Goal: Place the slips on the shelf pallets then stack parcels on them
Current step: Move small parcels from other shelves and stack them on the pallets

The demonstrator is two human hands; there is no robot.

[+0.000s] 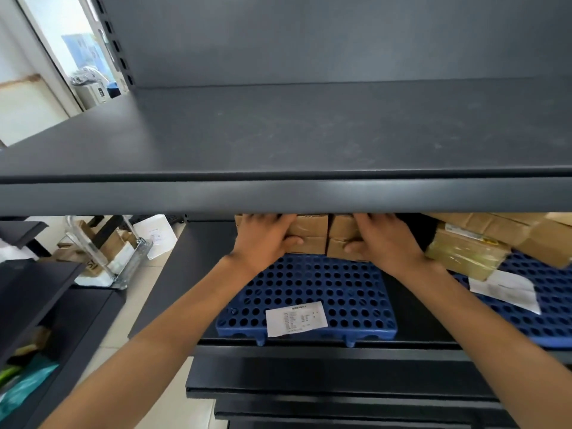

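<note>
A blue perforated pallet (309, 283) lies on the dark shelf, with a white slip (295, 318) at its front edge. At the pallet's back stand brown cardboard parcels (312, 235). My left hand (263, 235) grips the left parcel, thumb on its front face. My right hand (383, 236) grips the right parcel (340, 243) the same way. The fingertips of both hands are hidden under the upper shelf. To the right, a second blue pallet (544, 311) carries another slip (504, 289) and several parcels (464, 255).
The dark upper shelf (278, 193) juts out just above my hands and hides the parcels' tops. Lower shelf edges (325, 373) step out below. A metal trolley (123, 261) with packages stands on the floor at the left, beside a dark rack (37, 292).
</note>
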